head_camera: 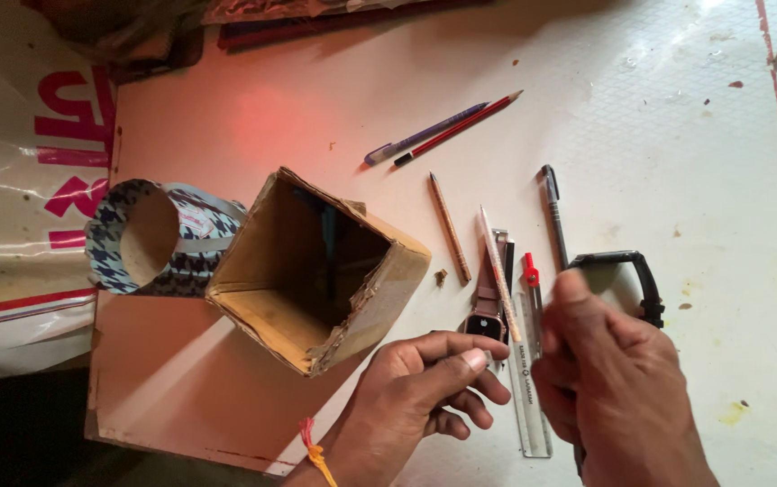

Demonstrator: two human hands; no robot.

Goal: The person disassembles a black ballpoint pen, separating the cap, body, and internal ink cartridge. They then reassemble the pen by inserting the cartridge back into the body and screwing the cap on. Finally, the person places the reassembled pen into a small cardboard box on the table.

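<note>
My left hand is low in the middle with its fingers loosely curled. Its index fingertip touches a brown-strapped watch, and nothing shows inside the hand. Closed around the lower part of a black watch strap loop, my right hand has its thumb lying on the loop's left side. A dark thin end sticks out below this hand. Between the hands lie a clear ruler, a pale pencil and a red-topped tool.
An open cardboard box lies on its side left of centre, against a checked paper tube. A blue pen, red pencil, brown pencil and black pen lie on the white board. A plastic bag covers the left edge.
</note>
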